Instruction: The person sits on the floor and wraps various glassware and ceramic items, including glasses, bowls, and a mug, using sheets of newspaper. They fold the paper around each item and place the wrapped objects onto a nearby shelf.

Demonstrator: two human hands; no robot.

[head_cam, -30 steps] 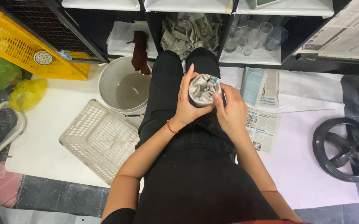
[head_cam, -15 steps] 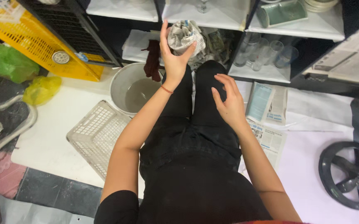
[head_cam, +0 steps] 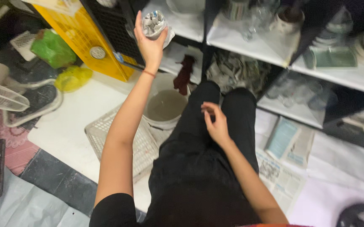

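My left hand (head_cam: 149, 38) is raised high toward the shelves, shut around a newspaper-wrapped object (head_cam: 154, 23) about the size of a cup. A thin red band circles that wrist. My right hand (head_cam: 215, 122) hovers over my lap above black trousers, fingers loosely curled and holding nothing. I sit on the floor with legs stretched toward a dark shelf unit (head_cam: 207, 29) lined with white paper.
A grey bucket (head_cam: 165, 105) with murky water stands by my left leg, a white plastic basket (head_cam: 119, 141) beside it. A yellow crate (head_cam: 93, 42) lies left. Crumpled newspaper (head_cam: 236, 71), glasses (head_cam: 299, 94) and dishes fill the shelves. Newspaper sheets (head_cam: 289, 143) lie at right.
My left hand lifted the wrapped object from my lap up toward the upper shelf. My right hand let go of it and stayed over my lap. The view swung leftward.
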